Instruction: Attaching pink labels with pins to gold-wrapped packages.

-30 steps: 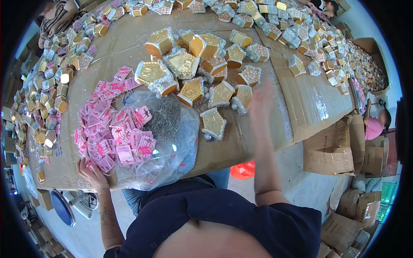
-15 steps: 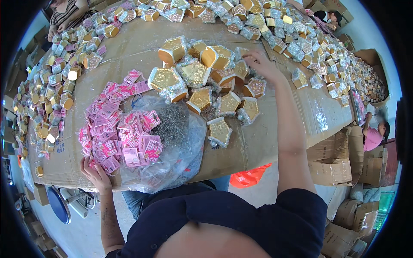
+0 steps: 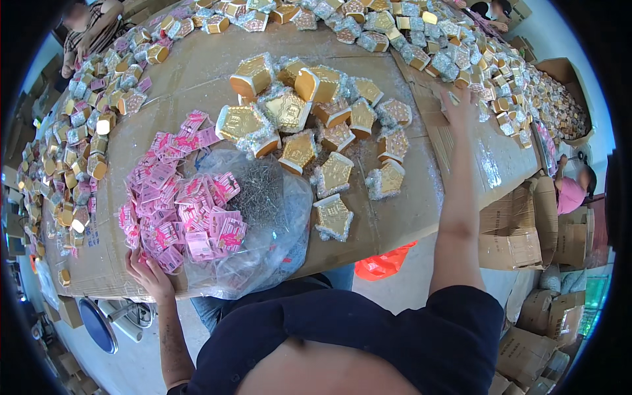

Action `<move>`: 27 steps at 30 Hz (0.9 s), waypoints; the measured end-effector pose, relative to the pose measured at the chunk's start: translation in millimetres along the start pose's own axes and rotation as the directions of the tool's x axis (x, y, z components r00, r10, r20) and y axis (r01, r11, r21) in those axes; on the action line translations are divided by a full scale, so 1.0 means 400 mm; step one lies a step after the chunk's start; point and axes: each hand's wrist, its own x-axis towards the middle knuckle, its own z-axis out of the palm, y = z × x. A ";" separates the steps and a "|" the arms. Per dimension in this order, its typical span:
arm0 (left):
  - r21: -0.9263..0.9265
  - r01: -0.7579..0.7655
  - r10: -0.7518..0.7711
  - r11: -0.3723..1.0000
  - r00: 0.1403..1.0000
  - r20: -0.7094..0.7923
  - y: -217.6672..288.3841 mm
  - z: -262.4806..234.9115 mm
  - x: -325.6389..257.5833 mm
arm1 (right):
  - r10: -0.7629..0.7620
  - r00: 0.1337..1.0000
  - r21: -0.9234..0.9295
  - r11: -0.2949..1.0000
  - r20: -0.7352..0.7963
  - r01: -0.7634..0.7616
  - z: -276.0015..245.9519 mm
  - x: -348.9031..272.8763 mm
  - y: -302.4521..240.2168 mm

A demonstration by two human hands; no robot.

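My right hand (image 3: 456,108) is stretched over the cardboard at the right, fingers apart, close to the big pile of gold-and-white ornaments (image 3: 421,56). Nothing shows in its grip. My left hand (image 3: 151,276) lies at the near edge, fingers extended and touching the heap of small pink cards (image 3: 158,191). Between my arms sits a loose cluster of gold house-shaped ornaments (image 3: 332,172) with white glittery rims. A clear plastic bag (image 3: 276,243) lies under some of the cards, with a heap of thin silvery metal pieces (image 3: 257,191) on it.
Cardboard sheeting (image 3: 375,230) covers the table. More ornaments (image 3: 92,151) line its left side. An open carton (image 3: 510,230) stands below the right edge, near a red plastic bag (image 3: 385,262) on the floor. A blue round stool (image 3: 97,326) is at lower left. Other people sit around the table.
My right hand has moved right, away from the gold cluster, toward the pile at the right. Some ornaments at the cluster's right side now lie more spread out. My left hand stays put.
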 end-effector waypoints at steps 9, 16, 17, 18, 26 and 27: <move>-0.003 -0.011 0.011 1.000 1.000 -0.005 -0.005 0.001 -0.002 | -0.469 0.821 0.825 0.565 0.326 -0.005 -0.189 -0.150 -0.179; 0.007 -0.019 0.019 1.000 1.000 -0.007 -0.003 0.009 0.000 | -0.771 0.500 0.671 0.614 0.395 0.416 -0.379 -0.221 -0.250; -0.004 -0.017 0.017 1.000 1.000 -0.011 -0.004 0.011 0.000 | -0.769 0.501 0.669 0.616 0.397 0.415 -0.375 -0.222 -0.241; -0.001 -0.016 0.016 1.000 1.000 -0.012 -0.006 0.009 -0.002 | -0.708 0.615 0.713 0.625 0.346 0.318 -0.360 -0.226 -0.222; -0.028 -0.008 0.008 1.000 1.000 -0.011 -0.010 0.012 0.001 | 0.055 0.970 0.615 0.764 0.239 -0.195 -0.061 -0.138 0.124; -0.044 -0.002 0.001 0.999 1.000 -0.013 -0.012 0.018 0.002 | 0.207 0.958 0.514 0.810 0.200 -0.282 0.017 -0.100 0.215</move>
